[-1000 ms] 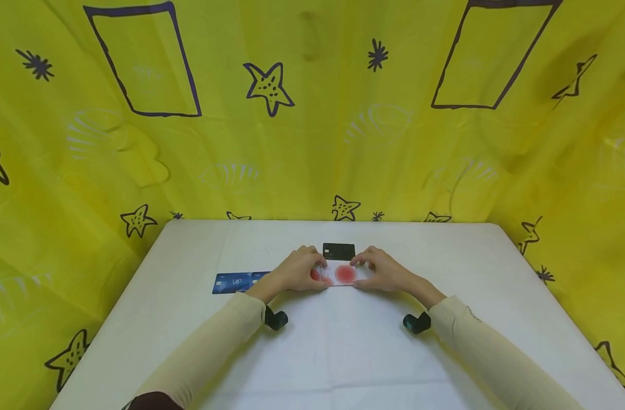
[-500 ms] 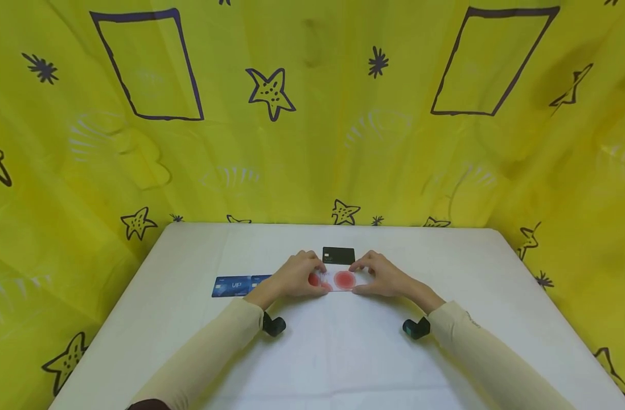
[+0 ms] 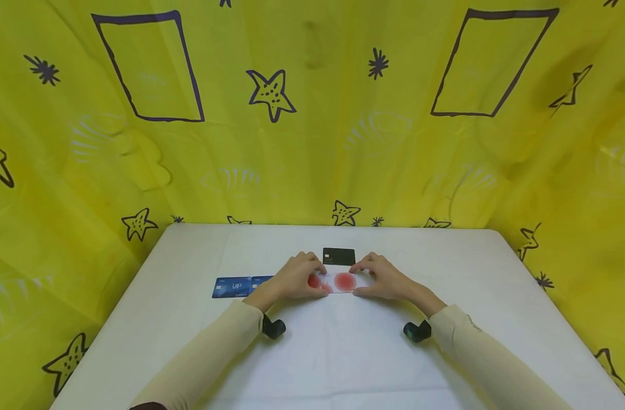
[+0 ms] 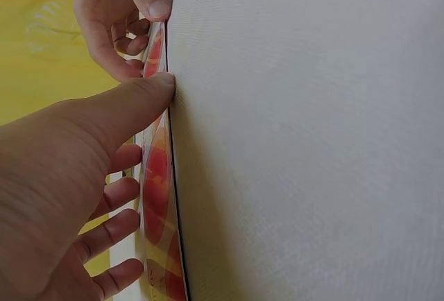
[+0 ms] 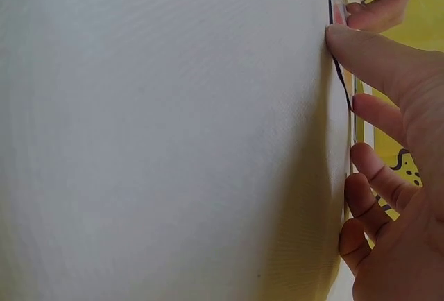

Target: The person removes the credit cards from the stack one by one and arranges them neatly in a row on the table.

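Two white cards with red circles lie side by side on the table, below a black card [image 3: 338, 256] lettered VIP. My left hand [image 3: 298, 277] is over the left red-circle card [image 3: 315, 281], thumb at its near edge and fingertips at its far edge, pinching it near the seam. The right red-circle card [image 3: 345, 282] shows between the hands. My right hand [image 3: 381, 277] pinches that card's right part, thumb at the near edge and index finger at the far edge. In the left wrist view, the left thumb [image 4: 149, 93] presses against the cards' edge.
Two blue VIP cards lie in a row at the left; the outer blue card [image 3: 232, 287] shows whole, the inner blue card [image 3: 260, 281] is partly behind my left wrist. The white table [image 3: 338, 353] ends at a yellow curtain [image 3: 312, 159] printed with stars.
The whole scene sits slightly lower in the head view than a second ago. Both hands keep their places at the red-circle cards, with hardly any movement.
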A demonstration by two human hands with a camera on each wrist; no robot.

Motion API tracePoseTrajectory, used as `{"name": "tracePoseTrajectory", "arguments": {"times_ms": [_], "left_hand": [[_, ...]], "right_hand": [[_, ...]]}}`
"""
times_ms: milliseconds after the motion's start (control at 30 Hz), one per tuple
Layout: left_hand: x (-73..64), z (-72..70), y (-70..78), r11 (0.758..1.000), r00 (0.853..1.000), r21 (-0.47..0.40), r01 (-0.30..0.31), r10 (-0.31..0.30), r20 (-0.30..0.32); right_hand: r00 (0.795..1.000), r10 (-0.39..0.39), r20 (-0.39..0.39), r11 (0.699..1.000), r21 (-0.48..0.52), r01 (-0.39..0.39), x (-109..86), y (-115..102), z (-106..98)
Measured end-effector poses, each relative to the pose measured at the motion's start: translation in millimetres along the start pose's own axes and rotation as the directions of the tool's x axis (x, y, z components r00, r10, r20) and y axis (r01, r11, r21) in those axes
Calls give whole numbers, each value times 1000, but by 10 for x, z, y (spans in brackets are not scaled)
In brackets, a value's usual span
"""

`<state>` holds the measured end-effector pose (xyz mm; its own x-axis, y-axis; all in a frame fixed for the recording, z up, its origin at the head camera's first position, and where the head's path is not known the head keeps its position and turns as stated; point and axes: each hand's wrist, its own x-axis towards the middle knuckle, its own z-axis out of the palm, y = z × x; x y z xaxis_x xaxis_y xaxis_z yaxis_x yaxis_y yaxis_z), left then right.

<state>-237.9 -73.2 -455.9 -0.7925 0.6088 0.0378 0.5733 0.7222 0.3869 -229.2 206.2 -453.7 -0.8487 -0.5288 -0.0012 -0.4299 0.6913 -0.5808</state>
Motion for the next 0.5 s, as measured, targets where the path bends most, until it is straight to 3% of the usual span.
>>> {"name": "tracePoseTrajectory", "arguments": {"times_ms": [500], "left_hand": [[-23,-10,21,1000,1000,-3,-2,2,-1]], "right_hand": [[1000,8,-4,1000,-15,-8,-16,2,20]]}}
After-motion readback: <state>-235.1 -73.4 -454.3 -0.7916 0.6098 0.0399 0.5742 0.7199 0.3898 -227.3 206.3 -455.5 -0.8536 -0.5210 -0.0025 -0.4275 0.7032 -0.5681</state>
